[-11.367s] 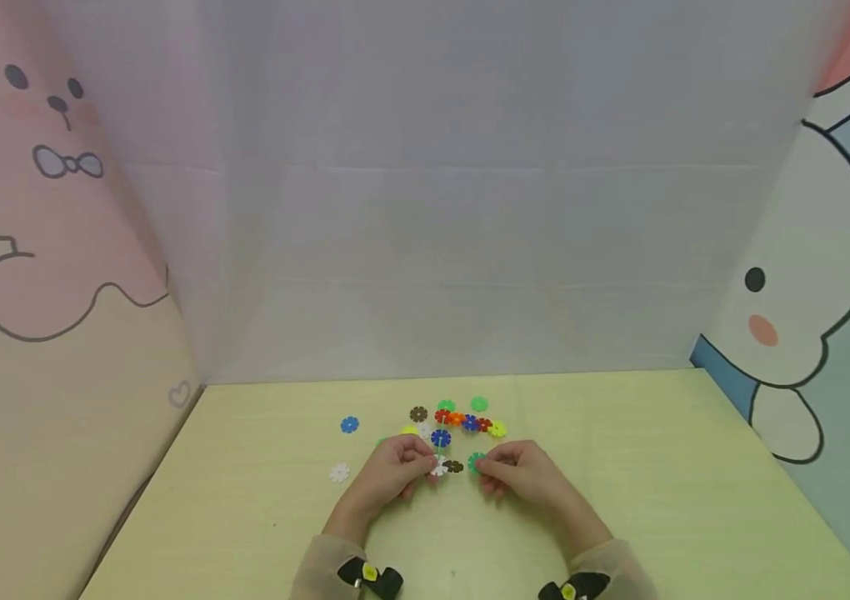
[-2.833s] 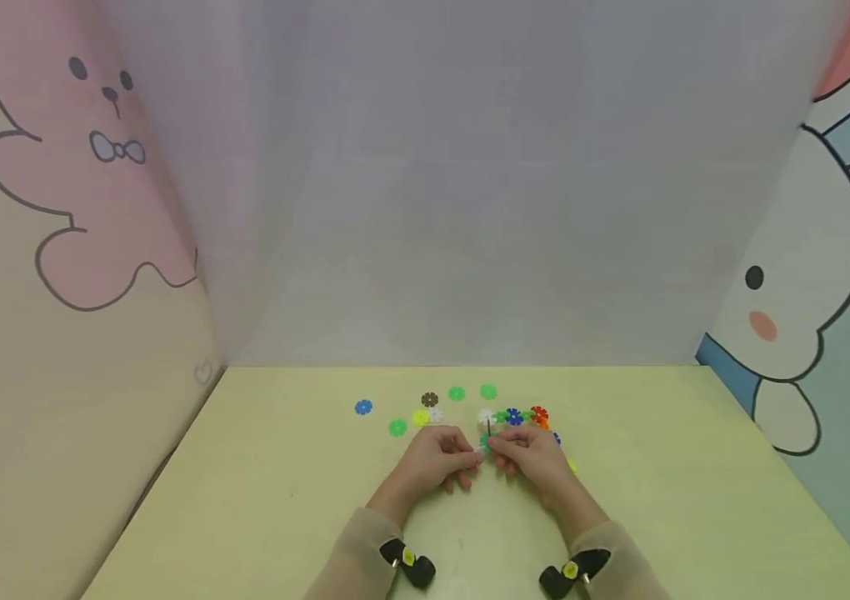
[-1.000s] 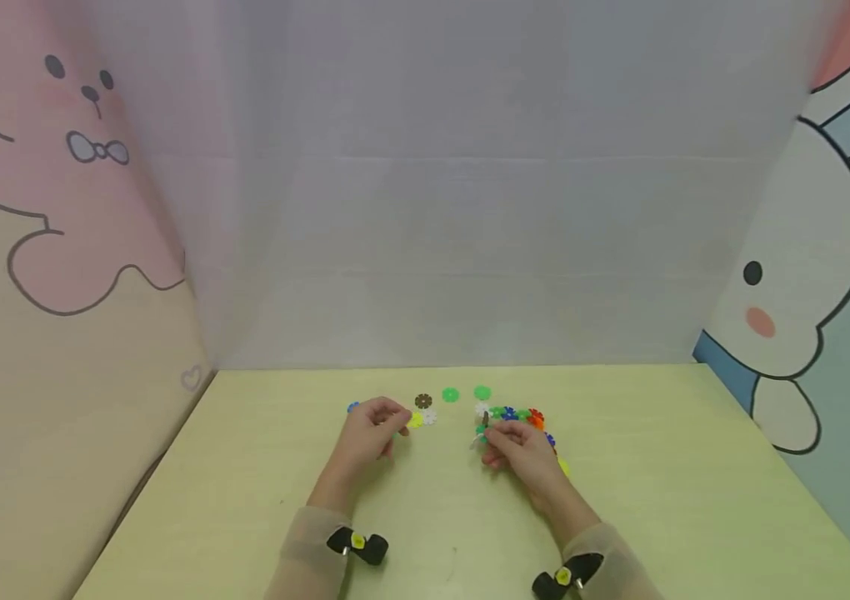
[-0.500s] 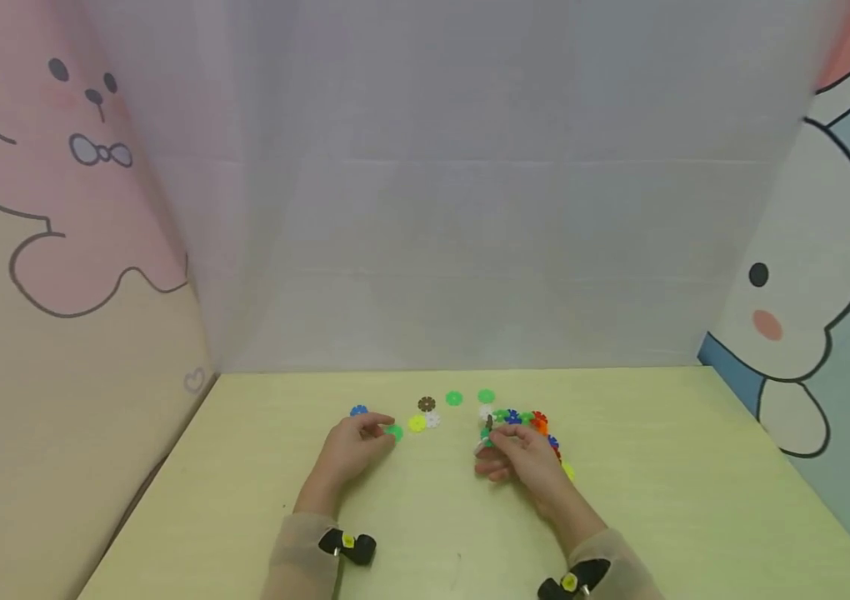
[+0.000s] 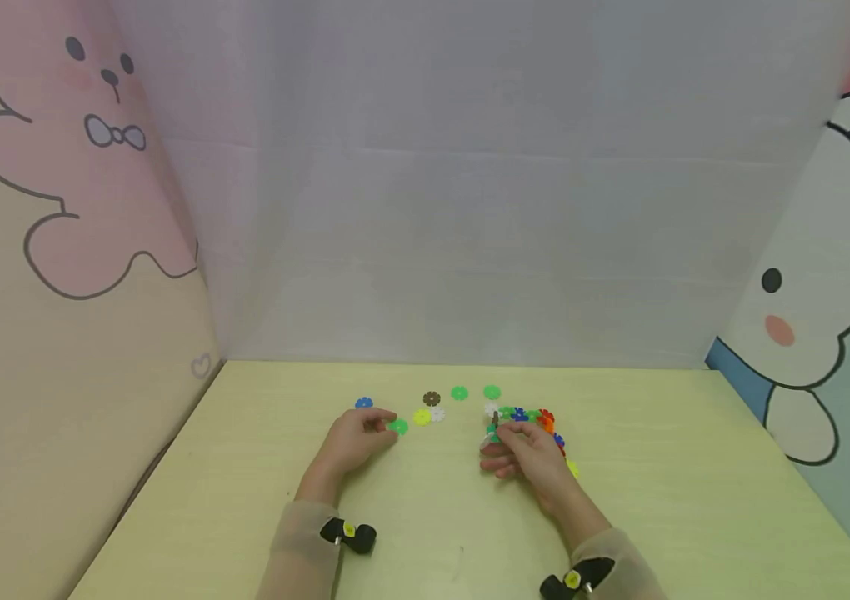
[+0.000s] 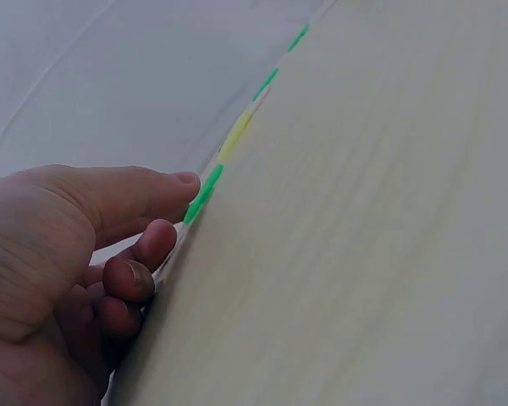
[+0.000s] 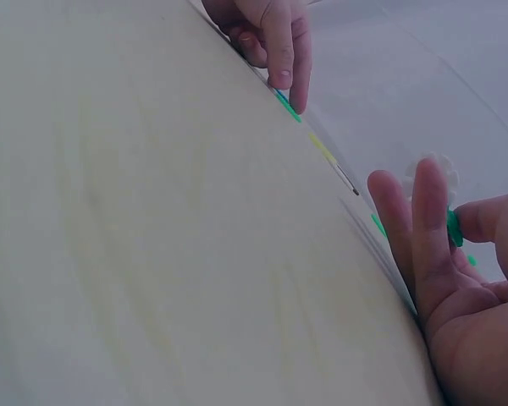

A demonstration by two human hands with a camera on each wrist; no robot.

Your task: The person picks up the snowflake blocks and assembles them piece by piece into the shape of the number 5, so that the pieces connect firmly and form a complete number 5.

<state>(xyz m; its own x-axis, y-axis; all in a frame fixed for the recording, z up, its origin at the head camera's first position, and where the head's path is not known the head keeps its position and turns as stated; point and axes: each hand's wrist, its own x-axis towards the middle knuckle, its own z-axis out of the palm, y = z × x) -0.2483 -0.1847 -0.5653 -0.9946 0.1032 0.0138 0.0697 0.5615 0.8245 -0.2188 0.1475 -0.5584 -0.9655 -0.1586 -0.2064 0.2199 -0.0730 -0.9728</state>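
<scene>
A loose green snowflake disc [image 5: 398,427] lies flat on the table at the fingertips of my left hand [image 5: 353,440]. Thumb and index finger stand apart at its edge; the left wrist view shows the green disc [image 6: 205,194] edge-on beside them. My right hand [image 5: 533,458] pinches a green snowflake disc [image 7: 454,227] between thumb and index finger. That piece belongs to a linked chain of snowflake discs [image 5: 519,414] in white, green, blue, red, orange and yellow, running behind and right of the hand. A white disc [image 7: 440,173] rises beside the pinch in the right wrist view.
Loose discs lie toward the back of the table [image 5: 657,467]: blue [image 5: 364,402], brown [image 5: 432,398], yellow [image 5: 422,417], white [image 5: 437,413] and two green, one [image 5: 459,392] left of the other [image 5: 492,392]. A pale curtain [image 5: 470,208] hangs behind the table.
My left hand has left the spot by my right hand and moved left to the loose green disc. The chain now extends to the right, with my right hand still holding it.
</scene>
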